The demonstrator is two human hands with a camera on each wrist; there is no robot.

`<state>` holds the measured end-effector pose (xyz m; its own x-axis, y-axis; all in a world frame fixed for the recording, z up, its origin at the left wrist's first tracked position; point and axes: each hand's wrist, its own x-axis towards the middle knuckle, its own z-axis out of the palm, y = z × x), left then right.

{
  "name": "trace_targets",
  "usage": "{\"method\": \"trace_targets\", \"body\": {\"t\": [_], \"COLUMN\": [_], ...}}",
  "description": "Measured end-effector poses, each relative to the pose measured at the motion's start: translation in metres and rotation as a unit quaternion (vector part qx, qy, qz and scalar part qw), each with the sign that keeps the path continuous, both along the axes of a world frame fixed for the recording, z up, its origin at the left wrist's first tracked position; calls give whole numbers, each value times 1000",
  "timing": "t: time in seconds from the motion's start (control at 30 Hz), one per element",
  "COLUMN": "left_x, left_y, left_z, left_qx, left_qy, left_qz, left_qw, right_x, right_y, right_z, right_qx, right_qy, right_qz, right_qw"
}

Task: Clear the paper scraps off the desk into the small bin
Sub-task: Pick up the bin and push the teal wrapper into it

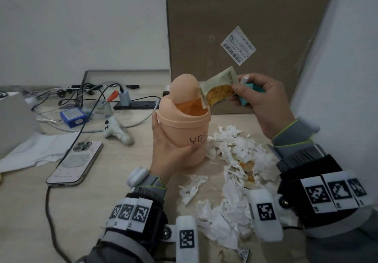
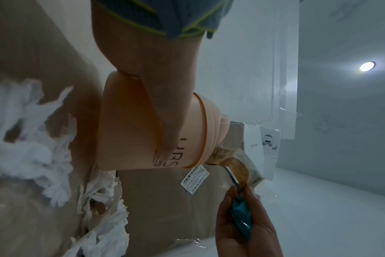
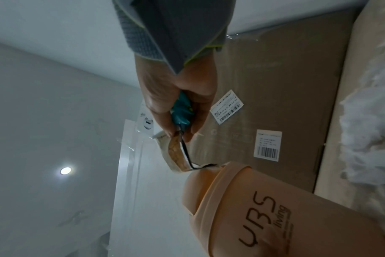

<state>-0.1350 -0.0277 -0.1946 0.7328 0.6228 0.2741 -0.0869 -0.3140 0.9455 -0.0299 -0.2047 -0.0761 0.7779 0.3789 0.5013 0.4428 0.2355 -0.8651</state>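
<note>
A small peach-coloured bin (image 1: 185, 131) (image 2: 141, 137) (image 3: 275, 213) with a swing lid stands mid-desk. My left hand (image 1: 169, 148) grips its side. My right hand (image 1: 263, 103) (image 2: 242, 224) (image 3: 176, 104) pinches a pale snack wrapper (image 1: 218, 87) (image 2: 235, 163) (image 3: 176, 154) and a teal wrapper (image 1: 248, 94) (image 2: 241, 217) (image 3: 180, 111). The pale wrapper's lower edge touches the bin's open lid gap. A heap of torn white paper scraps (image 1: 231, 172) (image 2: 29, 139) (image 3: 371, 121) lies on the desk right of and in front of the bin.
A large cardboard box (image 1: 245, 27) stands just behind the bin. To the left lie a phone (image 1: 75, 163) on a cable, a white controller (image 1: 117, 129), a blue box (image 1: 73, 116), a power strip (image 1: 135, 104) and tangled cables.
</note>
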Motion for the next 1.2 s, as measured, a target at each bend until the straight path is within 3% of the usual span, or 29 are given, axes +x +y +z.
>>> {"method": "trace_targets", "body": {"t": [0.27, 0.57, 0.87, 1.03, 1.2], "left_x": [-1, -5, -3, -4, -5], "left_y": [-6, -12, -12, -13, -16], "left_z": [3, 7, 7, 7, 10], "left_qx": [17, 29, 19, 22, 26], "left_qy": [25, 22, 27, 18, 15], "left_qz": [-28, -41, -36, -49, -67], "left_qw": [999, 998, 999, 998, 997], "right_x": [1, -1, 2, 3, 3], "right_y": [16, 20, 13, 16, 20], "right_z": [-12, -17, -8, -10, -11], "right_qx": [-138, -331, -252, -166, -129], "right_qy": [-83, -213, -109, -116, -187], "right_qz": [9, -12, 28, 7, -64], "right_qw": [987, 919, 961, 979, 972]}}
